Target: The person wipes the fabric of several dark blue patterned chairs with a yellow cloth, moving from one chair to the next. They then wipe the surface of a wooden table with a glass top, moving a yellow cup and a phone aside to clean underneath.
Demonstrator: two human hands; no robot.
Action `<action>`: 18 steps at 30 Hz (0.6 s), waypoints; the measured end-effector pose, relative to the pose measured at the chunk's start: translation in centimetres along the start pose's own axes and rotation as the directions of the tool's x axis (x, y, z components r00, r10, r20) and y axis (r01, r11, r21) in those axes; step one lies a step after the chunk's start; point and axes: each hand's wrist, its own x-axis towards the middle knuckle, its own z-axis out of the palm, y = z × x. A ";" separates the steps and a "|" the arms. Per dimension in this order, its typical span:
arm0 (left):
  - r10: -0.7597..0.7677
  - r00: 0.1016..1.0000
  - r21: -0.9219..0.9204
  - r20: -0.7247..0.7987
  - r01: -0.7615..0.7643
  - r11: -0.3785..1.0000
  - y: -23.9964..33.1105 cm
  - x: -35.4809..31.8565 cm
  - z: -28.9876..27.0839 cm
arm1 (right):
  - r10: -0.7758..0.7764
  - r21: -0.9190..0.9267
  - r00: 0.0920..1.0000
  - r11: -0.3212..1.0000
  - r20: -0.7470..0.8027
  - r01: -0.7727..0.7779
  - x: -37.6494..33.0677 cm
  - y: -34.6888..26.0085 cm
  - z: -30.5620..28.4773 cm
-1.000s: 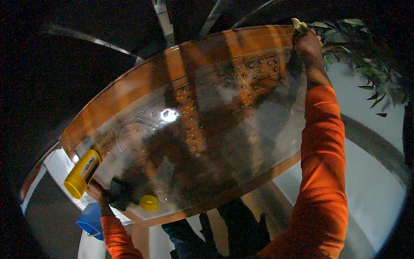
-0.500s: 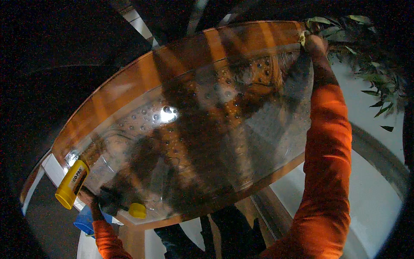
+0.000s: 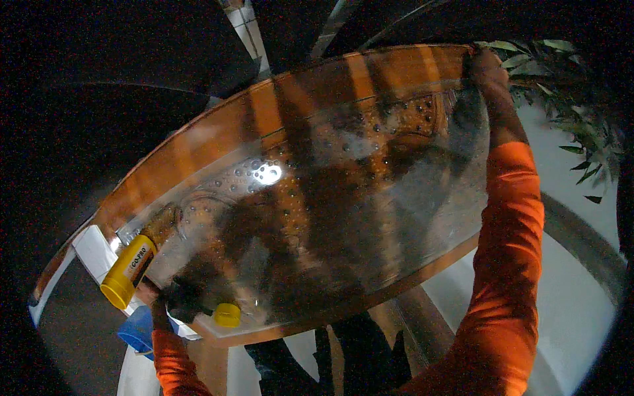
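At the far right end of a wooden table with a glossy, see-through top [image 3: 317, 218], my right hand [image 3: 487, 69] is closed and pressed against the rim. The pale yellow cloth that showed in it earlier is hidden behind the hand now. My left hand [image 3: 149, 294] is at the near left corner, beside a yellow canister [image 3: 135, 261] that partly covers it. Its fingers are hidden, so I cannot tell whether it holds the canister or rests on the edge. A round yellow lid [image 3: 227, 315] lies on the tabletop to the right of this hand.
A blue container [image 3: 137, 330] is below the table's left corner, next to my left forearm. White pieces [image 3: 96, 251] line the left end. Leafy green plants [image 3: 581, 125] crowd the far right corner. My dark-clad legs [image 3: 360, 350] are close to the near edge.
The view has shifted, so the table and canister appear farther right. My right hand has turned at the far corner, and the cloth no longer shows. My left hand stays beside the canister.
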 end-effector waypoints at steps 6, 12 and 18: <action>0.023 0.999 0.016 0.042 -0.023 1.000 0.0 -0.8 2.0 | -0.045 0.334 0.993 0.939 -0.106 0.078 -2.7 -2.0 2.3; 0.057 0.998 0.059 0.037 -0.059 0.997 0.7 -1.4 2.0 | -0.165 0.192 0.985 0.970 0.052 0.152 -8.8 -7.6 -3.4; 0.093 0.994 0.062 0.053 -0.097 0.993 1.9 -1.6 3.4 | -0.041 0.212 0.991 0.975 -0.124 0.067 -2.9 -2.0 0.3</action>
